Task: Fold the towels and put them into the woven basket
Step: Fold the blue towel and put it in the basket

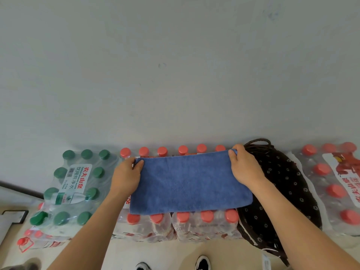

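Observation:
A blue towel (187, 182) lies folded in a wide rectangle on top of shrink-wrapped packs of red-capped bottles (202, 221). My left hand (126, 176) pinches its far left corner. My right hand (243, 168) pinches its far right corner. Just right of the towel stands the woven basket (280, 188), lined with dark brown flowered cloth, a brown cord handle at its far end. Its inside shows no towel; my right forearm hides part of it.
A pack of green-capped water bottles (76, 186) sits left of the towel. Another pack of red-capped bottles (335, 188) sits right of the basket. A pale wall rises right behind the packs. My shoes (202, 263) show on the floor below.

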A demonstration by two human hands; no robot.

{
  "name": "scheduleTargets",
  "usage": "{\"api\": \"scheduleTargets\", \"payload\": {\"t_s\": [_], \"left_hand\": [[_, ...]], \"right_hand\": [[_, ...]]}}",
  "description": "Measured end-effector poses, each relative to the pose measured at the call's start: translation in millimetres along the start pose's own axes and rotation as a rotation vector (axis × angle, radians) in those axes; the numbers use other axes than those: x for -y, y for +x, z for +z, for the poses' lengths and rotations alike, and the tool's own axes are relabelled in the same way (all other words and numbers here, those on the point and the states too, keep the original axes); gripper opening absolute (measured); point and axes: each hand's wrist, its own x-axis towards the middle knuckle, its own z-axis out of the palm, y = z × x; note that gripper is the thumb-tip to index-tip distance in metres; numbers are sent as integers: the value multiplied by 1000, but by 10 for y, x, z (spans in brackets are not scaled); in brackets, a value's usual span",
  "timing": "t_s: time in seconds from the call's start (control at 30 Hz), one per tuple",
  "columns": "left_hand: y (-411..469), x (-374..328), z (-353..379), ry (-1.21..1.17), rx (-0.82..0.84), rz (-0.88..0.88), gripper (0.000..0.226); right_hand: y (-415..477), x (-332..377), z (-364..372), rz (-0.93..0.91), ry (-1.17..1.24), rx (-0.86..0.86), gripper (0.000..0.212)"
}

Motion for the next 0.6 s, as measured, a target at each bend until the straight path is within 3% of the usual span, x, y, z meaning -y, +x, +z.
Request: {"api": "scheduleTargets", "payload": {"t_s": [0.17,0.33,0.47,0.6], "left_hand": [[-115,-12,60,175,-105,112,25],[-208,-93,96,285,-159,36,27],[-390,-12,30,300,-138,-53,47],[-640,84,33,366,-119,-46,50]], "right_hand": [[53,-3,7,58,-149,57,33],[-40,-17,-14,176,-129,39,38],[-140,-132,-25,275,286,94,32],[-288,-148,-34,325,568,152,22]]}}
